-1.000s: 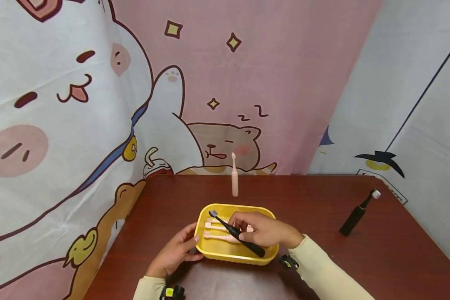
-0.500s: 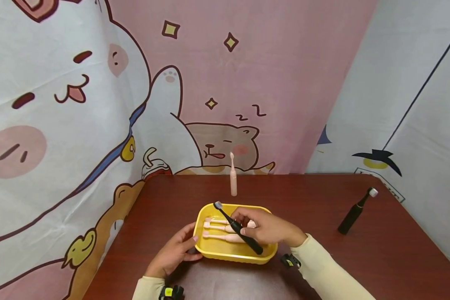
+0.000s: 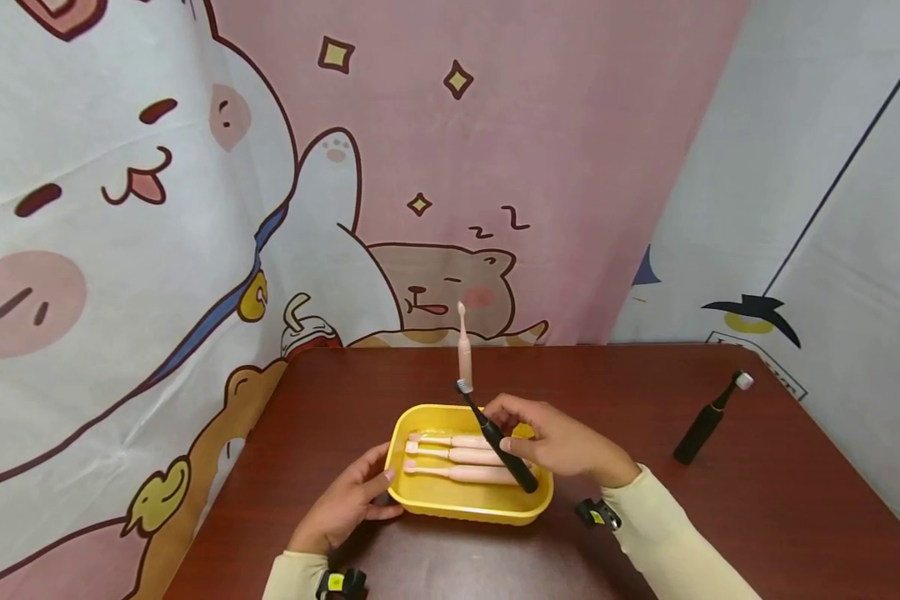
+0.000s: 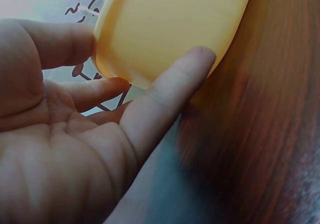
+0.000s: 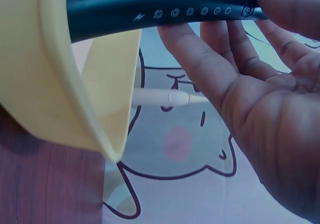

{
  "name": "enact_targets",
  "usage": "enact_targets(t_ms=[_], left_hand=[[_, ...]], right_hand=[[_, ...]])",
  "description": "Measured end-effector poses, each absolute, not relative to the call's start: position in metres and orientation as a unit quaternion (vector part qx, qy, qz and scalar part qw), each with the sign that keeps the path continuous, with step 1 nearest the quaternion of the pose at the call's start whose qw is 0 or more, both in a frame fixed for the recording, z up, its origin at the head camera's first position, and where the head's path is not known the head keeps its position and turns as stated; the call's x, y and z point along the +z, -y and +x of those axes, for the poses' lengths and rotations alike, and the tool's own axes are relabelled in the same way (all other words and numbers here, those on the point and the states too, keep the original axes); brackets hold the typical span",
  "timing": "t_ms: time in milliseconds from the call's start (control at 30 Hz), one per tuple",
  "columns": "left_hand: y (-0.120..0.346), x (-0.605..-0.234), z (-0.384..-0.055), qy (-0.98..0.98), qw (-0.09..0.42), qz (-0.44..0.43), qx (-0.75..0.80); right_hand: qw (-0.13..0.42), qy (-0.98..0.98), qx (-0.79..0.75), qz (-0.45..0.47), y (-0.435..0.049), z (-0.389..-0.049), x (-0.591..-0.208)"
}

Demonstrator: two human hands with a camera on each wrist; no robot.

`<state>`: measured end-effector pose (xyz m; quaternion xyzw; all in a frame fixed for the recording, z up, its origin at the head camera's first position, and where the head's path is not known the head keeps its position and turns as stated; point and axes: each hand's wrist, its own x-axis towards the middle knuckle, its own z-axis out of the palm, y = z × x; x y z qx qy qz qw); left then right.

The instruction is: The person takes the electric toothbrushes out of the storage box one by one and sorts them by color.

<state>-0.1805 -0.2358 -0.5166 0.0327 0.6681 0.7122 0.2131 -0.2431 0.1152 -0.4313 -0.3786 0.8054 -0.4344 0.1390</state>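
A black electric toothbrush [image 3: 520, 471] is pinched between the thumb and fingers of my right hand [image 3: 570, 437], tilted with its bristle head up and away. Its handle's lower end overlaps the right side of a yellow plastic tray [image 3: 465, 510]. The right wrist view shows printed symbols along the black handle [image 5: 150, 8]. My left hand [image 3: 345, 504] grips the tray's left end; in the left wrist view its thumb and fingers lie around the yellow wall [image 4: 165, 28]. Several pink electric toothbrushes [image 3: 476, 474] lie side by side inside the tray, their heads to the left.
Behind the tray, another pink electric toothbrush [image 3: 465, 358] stands upright on the brown table [image 3: 607, 375]. A second black electric toothbrush [image 3: 701, 433] stands to the right. A cartoon-printed cloth [image 3: 570, 167] hangs behind and left of the table.
The right hand has lifted the black toothbrush up and to the right, uncovering more of the pink toothbrushes. My left hand has kept its grip on the tray.
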Motion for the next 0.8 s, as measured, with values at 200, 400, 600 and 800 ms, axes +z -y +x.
enact_targets(t_ms=[200,400,600,800], left_hand=[[0.235,-0.515,-0.179,-0.671,0.212,0.027,0.710],[0.234,-0.514,-0.178,-0.671,0.211,0.025,0.710],[0.234,-0.513,-0.177,-0.673,0.211,0.025,0.708],[0.234,-0.513,-0.178,-0.673,0.213,0.025,0.708]], right_hand=[[0.127,-0.802,-0.444,-0.378,-0.125,-0.243,-0.428],[0.120,-0.799,-0.458,-0.371,-0.131,-0.243,-0.427],[0.122,-0.791,-0.476,-0.363,-0.137,-0.243,-0.426],[0.117,-0.790,-0.490,-0.349,-0.143,-0.241,-0.422]])
